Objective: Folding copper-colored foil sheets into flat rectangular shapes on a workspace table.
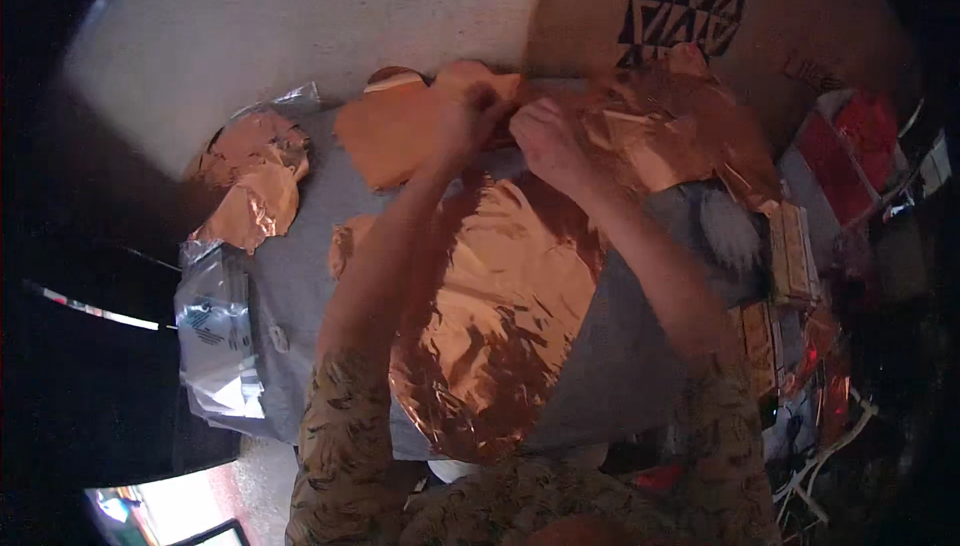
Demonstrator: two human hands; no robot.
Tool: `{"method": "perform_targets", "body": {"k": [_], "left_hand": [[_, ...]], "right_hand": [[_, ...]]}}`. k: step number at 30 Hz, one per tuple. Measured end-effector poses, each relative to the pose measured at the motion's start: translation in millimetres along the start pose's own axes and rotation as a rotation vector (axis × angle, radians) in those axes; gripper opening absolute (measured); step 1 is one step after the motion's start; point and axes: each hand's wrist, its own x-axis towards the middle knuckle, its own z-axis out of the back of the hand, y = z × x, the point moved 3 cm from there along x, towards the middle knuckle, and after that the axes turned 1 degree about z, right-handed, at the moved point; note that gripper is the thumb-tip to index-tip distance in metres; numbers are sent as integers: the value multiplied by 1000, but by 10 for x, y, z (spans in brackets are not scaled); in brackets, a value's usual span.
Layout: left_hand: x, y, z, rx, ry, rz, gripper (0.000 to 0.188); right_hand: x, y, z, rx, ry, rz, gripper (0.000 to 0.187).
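A large sheet-like copper-coloured foil piece (pixel 515 286), like a flat deflated foil balloon, lies crinkled on the grey cloth between my forearms. Just beyond its far end my two hands are close together. My left hand (pixel 475 126) is smeared by motion, so its fingers cannot be read; it is over the edge of another flat copper foil piece (pixel 385 131). My right hand (pixel 545 136) is closed with its fingers curled in a pinch, and what is in them is hidden. Right beside it lies a crumpled copper foil piece (pixel 650 146).
More copper foil (pixel 255 181) lies at the far left, above clear plastic packets (pixel 213 336). The grey cloth (pixel 620 366) covers the work surface. Wooden blocks (pixel 790 251) and red packages (pixel 865 141) line the right. A patterned cardboard box (pixel 590 16) stands behind.
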Motion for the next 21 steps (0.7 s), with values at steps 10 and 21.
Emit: {"method": "perform_targets", "body": {"k": [10, 21], "left_hand": [[412, -267, 1353, -288, -334, 542, 24], [324, -1119, 2628, -107, -51, 331, 31]], "right_hand": [[65, 202, -508, -1, 172, -353, 50], [367, 1254, 1313, 280, -608, -239, 89]]}}
